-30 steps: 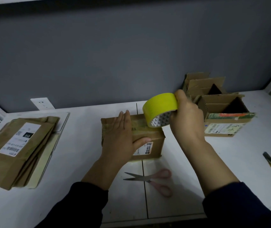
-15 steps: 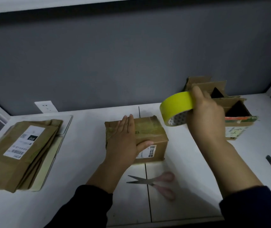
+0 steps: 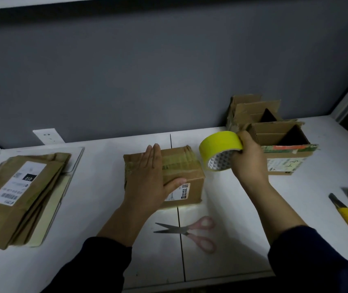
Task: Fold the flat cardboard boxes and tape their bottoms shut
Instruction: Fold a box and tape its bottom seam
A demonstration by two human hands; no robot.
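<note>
Left hand (image 3: 147,178) lies flat on cardboard box (image 3: 186,166); right hand (image 3: 249,159) clasps yellow tape roll (image 3: 219,142) beside its right edge

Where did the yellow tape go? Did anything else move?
The right hand, gripping the yellow tape roll all along, carried it rightward off the top of the box; it now hangs beside its right edge. The left hand stayed flat on the box, and the scissors lay where they were.

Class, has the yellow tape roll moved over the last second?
Yes: the yellow tape roll has shifted right, off the taped box, towards the open boxes.
</note>
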